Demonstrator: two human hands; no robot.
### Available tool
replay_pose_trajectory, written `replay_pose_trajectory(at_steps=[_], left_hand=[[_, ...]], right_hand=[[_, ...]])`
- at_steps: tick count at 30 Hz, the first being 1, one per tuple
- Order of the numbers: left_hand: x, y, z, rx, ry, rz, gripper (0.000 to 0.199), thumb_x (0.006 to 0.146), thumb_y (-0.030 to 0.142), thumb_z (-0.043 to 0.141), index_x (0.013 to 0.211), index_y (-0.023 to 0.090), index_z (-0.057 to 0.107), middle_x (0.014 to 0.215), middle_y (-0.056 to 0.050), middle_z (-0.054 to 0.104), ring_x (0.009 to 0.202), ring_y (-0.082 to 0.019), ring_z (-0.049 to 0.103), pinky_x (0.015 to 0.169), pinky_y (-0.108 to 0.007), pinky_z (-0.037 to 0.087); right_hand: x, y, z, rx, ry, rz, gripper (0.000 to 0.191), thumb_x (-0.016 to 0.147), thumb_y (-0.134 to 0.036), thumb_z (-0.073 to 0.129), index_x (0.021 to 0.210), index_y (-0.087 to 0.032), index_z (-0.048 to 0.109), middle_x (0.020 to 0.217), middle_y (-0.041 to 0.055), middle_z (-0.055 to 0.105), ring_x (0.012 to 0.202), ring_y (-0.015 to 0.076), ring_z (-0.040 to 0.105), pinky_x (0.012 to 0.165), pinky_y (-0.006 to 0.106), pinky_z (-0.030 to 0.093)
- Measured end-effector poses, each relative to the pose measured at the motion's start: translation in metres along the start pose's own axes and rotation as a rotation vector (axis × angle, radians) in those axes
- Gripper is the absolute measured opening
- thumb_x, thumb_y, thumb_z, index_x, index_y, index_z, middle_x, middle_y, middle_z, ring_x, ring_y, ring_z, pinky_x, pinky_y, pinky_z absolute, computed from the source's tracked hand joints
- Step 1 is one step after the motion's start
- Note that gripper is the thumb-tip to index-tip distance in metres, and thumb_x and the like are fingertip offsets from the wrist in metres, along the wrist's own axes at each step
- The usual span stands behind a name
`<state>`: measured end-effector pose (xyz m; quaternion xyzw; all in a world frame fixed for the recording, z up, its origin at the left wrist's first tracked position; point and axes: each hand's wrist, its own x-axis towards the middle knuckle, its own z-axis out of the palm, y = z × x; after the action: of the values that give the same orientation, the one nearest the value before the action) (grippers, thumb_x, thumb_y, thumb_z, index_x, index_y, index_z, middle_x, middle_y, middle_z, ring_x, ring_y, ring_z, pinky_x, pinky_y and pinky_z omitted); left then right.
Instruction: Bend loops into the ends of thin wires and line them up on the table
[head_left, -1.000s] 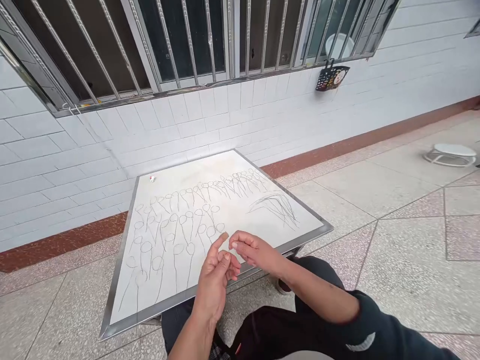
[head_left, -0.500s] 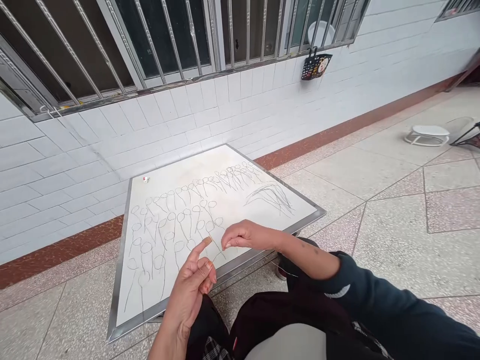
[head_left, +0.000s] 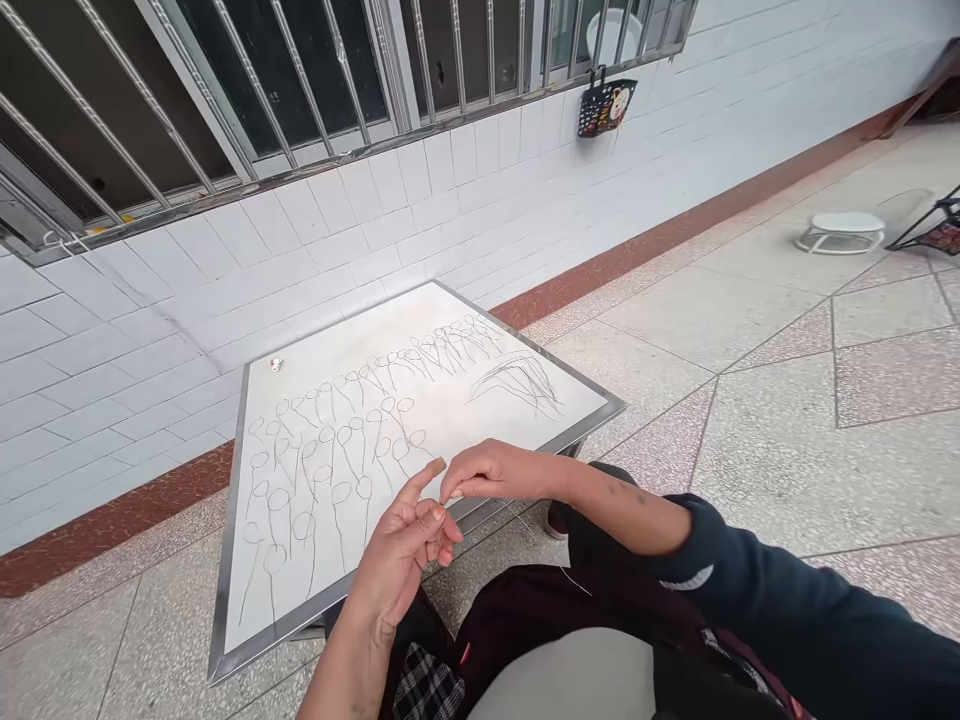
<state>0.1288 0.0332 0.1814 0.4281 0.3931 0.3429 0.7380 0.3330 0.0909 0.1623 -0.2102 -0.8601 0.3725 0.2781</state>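
My left hand (head_left: 409, 540) is over the near edge of the white table (head_left: 367, 325), thumb pressed to the fingers and index finger stretched out. Beside it, my right hand (head_left: 499, 470) pinches with thumb and fingertips, nearly touching the left. A thin wire passes between the two pinches, mostly hidden by the fingers now. A pale length of wire (head_left: 576, 580) shows below my right forearm. Many thin wires bent into a round loop with long tails (head_left: 275, 558) lie in rows on the table. A loose bundle of unlooped wires (head_left: 521, 380) lies at the right.
A small red-and-white item (head_left: 276, 364) sits at the table's far left corner. Behind are a white tiled wall (head_left: 352, 225) and a barred window. A dark patterned basket (head_left: 606, 108) hangs from the bars. On the floor at right stands a white stool (head_left: 841, 232).
My hands have come closer together, the left moving right and up to the right hand's fingertips. The wire visible between them earlier is now mostly covered. The view has shifted slightly.
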Motion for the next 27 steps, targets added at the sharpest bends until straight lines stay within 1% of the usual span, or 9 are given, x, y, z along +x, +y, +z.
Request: replay_pose_trajectory(at_steps=[5,8,12,14,17,19,21,24,27], left_hand=[[0.012,0.007,0.004,0.134,-0.045,-0.127,0.065,0.080,0.025,0.063,0.140,0.018,0.041,0.055,0.002,0.057,0.046,-0.008,0.043,0.045,-0.020,0.032],[0.019,0.018,0.005,0.231,-0.079,-0.171,0.072,0.077,0.026,0.065,0.143,0.017,0.035,0.054,0.003,0.056,0.047,-0.010,0.045,0.044,-0.021,0.032],[0.028,0.032,0.002,0.271,-0.062,-0.099,0.072,0.082,0.034,0.062,0.145,0.019,0.030,0.065,-0.001,0.062,0.058,-0.012,0.054,0.059,-0.026,0.043],[0.034,0.037,-0.003,0.246,-0.023,-0.040,0.073,0.083,0.036,0.062,0.146,0.020,0.028,0.069,-0.002,0.064,0.061,-0.012,0.055,0.065,-0.028,0.043],[0.044,0.039,-0.013,0.215,0.020,0.025,0.076,0.082,0.035,0.065,0.146,0.021,0.027,0.072,-0.001,0.065,0.052,-0.008,0.047,0.056,-0.024,0.037],[0.050,0.039,-0.020,0.244,0.027,0.035,0.077,0.081,0.035,0.066,0.146,0.021,0.027,0.075,-0.003,0.067,0.046,-0.005,0.037,0.050,-0.022,0.030],[0.055,0.038,-0.027,0.303,0.013,0.046,0.076,0.081,0.034,0.066,0.145,0.020,0.028,0.076,-0.004,0.068,0.045,-0.005,0.034,0.049,-0.023,0.028],[0.063,0.036,-0.038,0.350,0.023,0.092,0.073,0.082,0.034,0.064,0.144,0.019,0.030,0.074,-0.003,0.067,0.047,-0.007,0.039,0.053,-0.025,0.033],[0.071,0.034,-0.049,0.325,0.087,0.146,0.070,0.083,0.034,0.061,0.144,0.018,0.030,0.074,-0.002,0.065,0.056,-0.010,0.047,0.063,-0.027,0.039]], right_hand=[[-0.006,-0.005,-0.017,-0.046,-0.085,-0.067,0.023,0.094,-0.024,0.048,0.103,-0.021,0.070,0.103,0.0027,0.069,0.085,0.0104,0.063,0.077,0.020,0.044],[-0.005,-0.001,-0.024,-0.085,-0.087,-0.065,0.023,0.094,-0.023,0.048,0.102,-0.022,0.070,0.101,0.0017,0.070,0.082,0.0100,0.063,0.074,0.019,0.044],[0.008,0.013,-0.028,-0.134,0.010,-0.101,0.025,0.095,-0.026,0.047,0.101,-0.021,0.071,0.094,0.0029,0.070,0.082,0.0110,0.062,0.073,0.020,0.044],[0.018,0.020,-0.030,-0.168,0.054,-0.118,0.025,0.095,-0.029,0.047,0.100,-0.021,0.071,0.089,0.0029,0.069,0.079,0.0112,0.061,0.070,0.020,0.044],[0.032,0.028,-0.035,-0.216,0.072,-0.127,0.024,0.094,-0.029,0.049,0.099,-0.020,0.071,0.086,0.0024,0.069,0.074,0.0108,0.061,0.065,0.020,0.043],[0.038,0.032,-0.038,-0.248,0.039,-0.135,0.024,0.094,-0.028,0.049,0.097,-0.021,0.071,0.085,0.0018,0.069,0.073,0.0107,0.061,0.065,0.020,0.042],[0.042,0.039,-0.041,-0.280,-0.012,-0.139,0.023,0.094,-0.027,0.049,0.096,-0.022,0.071,0.085,0.0007,0.070,0.074,0.0111,0.062,0.065,0.020,0.042],[0.046,0.053,-0.040,-0.245,-0.004,-0.075,0.021,0.094,-0.026,0.049,0.098,-0.023,0.069,0.091,0.0000,0.070,0.078,0.0119,0.062,0.068,0.021,0.042],[0.051,0.068,-0.033,-0.165,0.120,0.056,0.021,0.094,-0.023,0.046,0.100,-0.023,0.066,0.092,-0.0001,0.069,0.078,0.0120,0.061,0.069,0.022,0.042]])
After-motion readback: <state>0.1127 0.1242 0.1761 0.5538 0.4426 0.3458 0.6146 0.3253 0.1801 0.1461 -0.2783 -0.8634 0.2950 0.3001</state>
